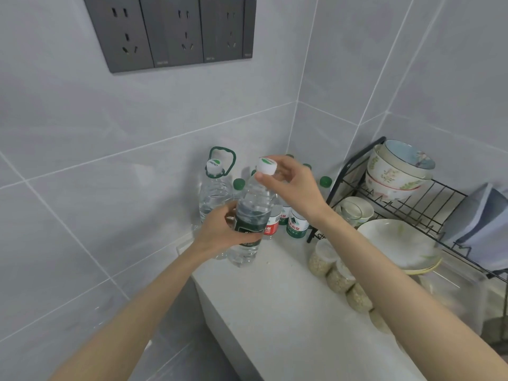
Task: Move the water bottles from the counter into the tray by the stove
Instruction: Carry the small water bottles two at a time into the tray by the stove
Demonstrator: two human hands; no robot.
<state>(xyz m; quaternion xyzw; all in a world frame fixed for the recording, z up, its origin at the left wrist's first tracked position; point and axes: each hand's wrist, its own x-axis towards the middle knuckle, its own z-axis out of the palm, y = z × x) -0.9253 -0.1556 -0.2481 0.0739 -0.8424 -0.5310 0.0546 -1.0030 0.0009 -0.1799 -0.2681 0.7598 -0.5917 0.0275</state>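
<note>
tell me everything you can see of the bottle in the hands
The bottle is clear ribbed plastic with a dark green label round its middle and a white cap bearing a green mark. It is tilted, cap leaning right, its base at the counter edge. The left hand grips it at the label; the right hand pinches the cap.

You are in a home kitchen: tiled walls (192,119), a dish rack (406,204) with bowls (395,171), plugs (170,31).
</note>
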